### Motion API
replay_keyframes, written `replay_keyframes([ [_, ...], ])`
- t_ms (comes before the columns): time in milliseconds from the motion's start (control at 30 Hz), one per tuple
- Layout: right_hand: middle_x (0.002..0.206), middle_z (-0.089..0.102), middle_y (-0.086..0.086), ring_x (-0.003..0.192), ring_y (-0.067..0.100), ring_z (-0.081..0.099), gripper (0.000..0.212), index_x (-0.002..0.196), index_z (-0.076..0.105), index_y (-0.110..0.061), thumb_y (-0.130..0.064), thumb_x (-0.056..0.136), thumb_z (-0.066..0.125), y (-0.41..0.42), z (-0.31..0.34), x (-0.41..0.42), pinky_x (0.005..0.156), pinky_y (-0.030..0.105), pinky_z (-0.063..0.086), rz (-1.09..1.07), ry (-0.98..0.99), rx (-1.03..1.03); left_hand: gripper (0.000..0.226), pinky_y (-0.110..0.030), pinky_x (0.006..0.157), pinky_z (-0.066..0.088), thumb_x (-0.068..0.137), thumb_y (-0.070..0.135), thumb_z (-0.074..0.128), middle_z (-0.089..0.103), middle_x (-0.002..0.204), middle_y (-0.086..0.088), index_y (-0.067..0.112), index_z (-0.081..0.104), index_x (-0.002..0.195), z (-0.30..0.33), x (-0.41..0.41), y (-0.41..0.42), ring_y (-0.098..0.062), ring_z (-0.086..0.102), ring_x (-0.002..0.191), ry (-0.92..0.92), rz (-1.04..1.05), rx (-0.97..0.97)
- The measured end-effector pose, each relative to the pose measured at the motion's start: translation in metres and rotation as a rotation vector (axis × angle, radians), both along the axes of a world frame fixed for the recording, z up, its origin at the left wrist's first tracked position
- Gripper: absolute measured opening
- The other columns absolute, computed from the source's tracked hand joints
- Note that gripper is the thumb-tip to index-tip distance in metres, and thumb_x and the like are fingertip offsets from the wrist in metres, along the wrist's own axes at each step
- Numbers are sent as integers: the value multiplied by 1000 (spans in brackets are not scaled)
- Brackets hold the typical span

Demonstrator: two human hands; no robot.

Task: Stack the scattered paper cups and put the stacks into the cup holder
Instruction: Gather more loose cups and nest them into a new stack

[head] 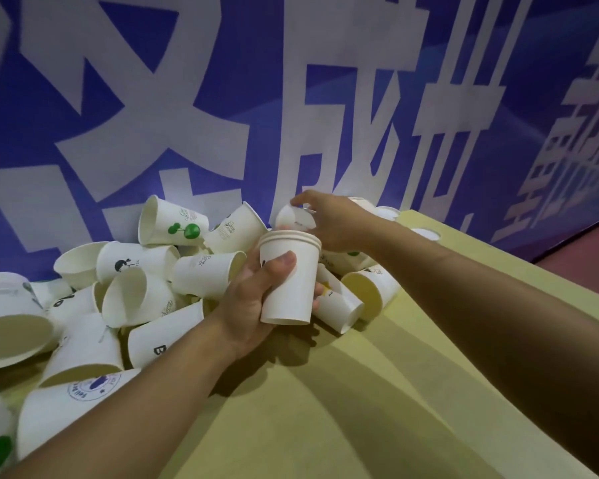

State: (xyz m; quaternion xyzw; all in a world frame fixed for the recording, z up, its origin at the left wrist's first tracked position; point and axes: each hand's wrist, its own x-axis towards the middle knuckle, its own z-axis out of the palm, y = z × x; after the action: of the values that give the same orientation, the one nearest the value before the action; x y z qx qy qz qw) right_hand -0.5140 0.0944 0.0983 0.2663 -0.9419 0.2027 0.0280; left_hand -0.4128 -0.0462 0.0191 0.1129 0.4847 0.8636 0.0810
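Left hand (256, 299) grips upright nested white paper cup stack (288, 278); right hand (329, 219) pinches a tilted white paper cup (293, 217) just above-behind — apparently mouth-down.

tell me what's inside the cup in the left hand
The cup in the left hand shows several nested rims at its top, so other cups sit inside. Their number and the inside are hidden.

The stack (288, 278) in my left hand (253, 302) is plain white. White cups (173, 224) show green tree prints, against a blue banner (256, 81) with white characters; the table (377, 392) is yellow-tan.
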Motion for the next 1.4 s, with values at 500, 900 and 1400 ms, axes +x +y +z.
replay_keyframes([
  [500,122,46,-7,94,6,59,53,142,33,-37,-39,97,61,39,7,122,64,20,59,32,-60,-778,122,-26,87,57,72,41,88,48,138,9,53,-2,154,7,71,42,-10,60,114,270,352,-628],
  [900,123,63,-11,105,3,58,27,123,69,-31,-37,103,51,95,-42,169,90,30,52,-48,43,-638,75,-12,74,51,80,22,85,48,121,12,41,32,130,-7,111,70,3,56,101,320,607,-676],
  [1400,121,56,7,102,26,54,62,138,47,-13,-51,92,64,200,-59,68,79,35,48,-684,-330,-90,69,-15,74,51,63,42,84,58,114,10,48,45,119,-23,106,125,4,60,87,298,390,-697],
])
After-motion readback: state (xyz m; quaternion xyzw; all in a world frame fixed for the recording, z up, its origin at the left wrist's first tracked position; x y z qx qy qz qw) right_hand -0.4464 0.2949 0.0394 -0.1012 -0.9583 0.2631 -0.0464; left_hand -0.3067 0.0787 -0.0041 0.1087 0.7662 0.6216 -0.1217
